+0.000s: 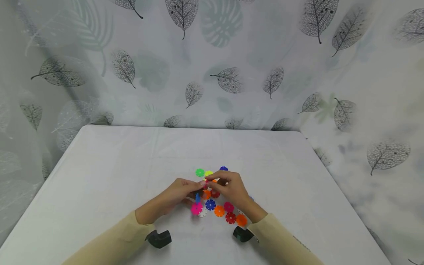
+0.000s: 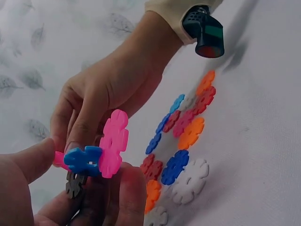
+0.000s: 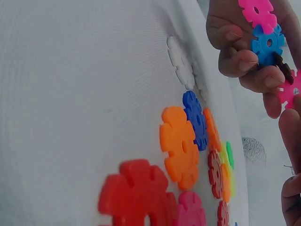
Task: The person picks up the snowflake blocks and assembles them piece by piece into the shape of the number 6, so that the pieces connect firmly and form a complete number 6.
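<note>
Both hands meet over the table, working on a short chain of notched plastic snowflake discs. In the left wrist view the chain shows a bright pink disc, a blue disc and a dark disc. A second pink disc is at the chain's other end in the right wrist view. My left hand holds the chain, its fingers curled under it. My right hand pinches the second pink disc between thumb and finger, right by the left thumb; fingers partly hide this disc.
Loose discs lie on the white table below and beside the hands, among them a green one, a dark blue one and an orange one. Black wrist cameras hang below both sleeves. A leaf-patterned curtain stands behind.
</note>
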Demonstrator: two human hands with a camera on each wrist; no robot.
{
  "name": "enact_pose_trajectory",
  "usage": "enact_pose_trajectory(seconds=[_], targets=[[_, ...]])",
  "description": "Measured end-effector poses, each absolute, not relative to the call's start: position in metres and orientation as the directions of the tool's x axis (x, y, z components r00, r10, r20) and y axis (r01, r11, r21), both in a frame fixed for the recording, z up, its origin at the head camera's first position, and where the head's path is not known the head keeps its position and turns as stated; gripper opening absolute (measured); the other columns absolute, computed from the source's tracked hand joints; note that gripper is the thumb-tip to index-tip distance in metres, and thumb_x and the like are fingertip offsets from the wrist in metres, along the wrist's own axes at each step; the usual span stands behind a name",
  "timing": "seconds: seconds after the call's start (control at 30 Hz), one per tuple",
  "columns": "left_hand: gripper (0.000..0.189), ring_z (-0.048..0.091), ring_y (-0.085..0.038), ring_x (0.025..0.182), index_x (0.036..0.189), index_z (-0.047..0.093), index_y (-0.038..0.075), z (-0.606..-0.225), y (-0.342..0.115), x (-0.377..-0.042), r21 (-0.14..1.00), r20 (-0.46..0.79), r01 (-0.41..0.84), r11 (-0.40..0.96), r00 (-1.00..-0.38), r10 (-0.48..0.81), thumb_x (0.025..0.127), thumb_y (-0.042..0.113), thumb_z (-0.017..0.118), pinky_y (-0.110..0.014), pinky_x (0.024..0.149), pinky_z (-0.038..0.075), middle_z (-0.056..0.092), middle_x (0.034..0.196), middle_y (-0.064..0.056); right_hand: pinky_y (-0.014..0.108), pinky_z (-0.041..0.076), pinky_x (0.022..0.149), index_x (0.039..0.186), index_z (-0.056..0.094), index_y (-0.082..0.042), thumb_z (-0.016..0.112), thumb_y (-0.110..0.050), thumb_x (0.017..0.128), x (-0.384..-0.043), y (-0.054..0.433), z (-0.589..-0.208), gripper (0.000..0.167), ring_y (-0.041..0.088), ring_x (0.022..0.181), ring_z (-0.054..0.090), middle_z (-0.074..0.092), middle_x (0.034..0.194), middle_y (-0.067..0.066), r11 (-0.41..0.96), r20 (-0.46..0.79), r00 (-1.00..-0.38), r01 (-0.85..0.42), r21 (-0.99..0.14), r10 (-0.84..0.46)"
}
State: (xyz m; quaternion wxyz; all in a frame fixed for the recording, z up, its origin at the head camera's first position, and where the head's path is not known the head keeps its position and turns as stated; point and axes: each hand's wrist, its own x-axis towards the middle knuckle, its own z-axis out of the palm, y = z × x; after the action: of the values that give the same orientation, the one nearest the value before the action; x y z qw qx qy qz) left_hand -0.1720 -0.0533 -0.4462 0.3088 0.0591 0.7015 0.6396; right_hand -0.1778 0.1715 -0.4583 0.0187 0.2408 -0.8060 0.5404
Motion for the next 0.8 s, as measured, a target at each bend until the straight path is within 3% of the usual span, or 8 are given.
enact_pose_trajectory(seconds=[0.23,0.37,0.53,0.8], targets=[[0.052,0.066,-0.021,0.085,0.12,0.073,0.002,-0.451,-0.054,-0.172,0.932,-0.363,-0.326,0.16,-0.812,0.457,0.095,0.047,0.068,-0.031,0.07,0.056,0.073,0.099,-0.012,0.026,0.053,0.062,0.117,0.074,-0.004,0.071,-0.007,0.095,-0.171,0.172,-0.444,0.022,0.033,0.068,0.066,0.074,0.101,0.009,0.34,0.286,-0.908,-0.385,-0.858,-0.307],[0.054,0.067,-0.021,0.088,0.12,0.073,0.002,-0.451,-0.053,-0.173,0.93,-0.367,-0.329,0.162,-0.834,0.412,0.093,0.048,0.07,-0.032,0.072,0.058,0.073,0.101,-0.011,0.032,0.056,0.071,0.12,0.071,0.0,0.067,0.001,0.095,-0.171,0.174,-0.437,0.025,0.037,0.081,0.068,0.071,0.11,0.017,0.356,0.361,-0.908,-0.417,-0.836,-0.214],[0.054,0.067,-0.021,0.091,0.123,0.072,0.001,-0.453,-0.053,-0.174,0.931,-0.365,-0.333,0.149,-0.848,0.383,0.093,0.046,0.072,-0.033,0.074,0.059,0.073,0.101,-0.006,0.039,0.055,0.081,0.13,0.067,-0.006,0.069,-0.004,0.096,-0.183,0.183,-0.451,0.034,0.029,0.104,0.066,0.068,0.121,0.012,0.408,0.396,-0.914,-0.395,-0.823,-0.085],[0.056,0.066,-0.021,0.09,0.127,0.069,0.002,-0.453,-0.053,-0.174,0.927,-0.372,-0.36,0.102,-0.856,0.359,0.091,0.045,0.074,-0.033,0.074,0.059,0.071,0.105,-0.007,0.041,0.049,0.09,0.149,0.05,-0.018,0.066,-0.018,0.1,-0.191,0.196,-0.458,0.052,0.022,0.114,0.06,0.057,0.136,0.005,0.428,0.341,-0.94,-0.3,-0.852,0.019]])
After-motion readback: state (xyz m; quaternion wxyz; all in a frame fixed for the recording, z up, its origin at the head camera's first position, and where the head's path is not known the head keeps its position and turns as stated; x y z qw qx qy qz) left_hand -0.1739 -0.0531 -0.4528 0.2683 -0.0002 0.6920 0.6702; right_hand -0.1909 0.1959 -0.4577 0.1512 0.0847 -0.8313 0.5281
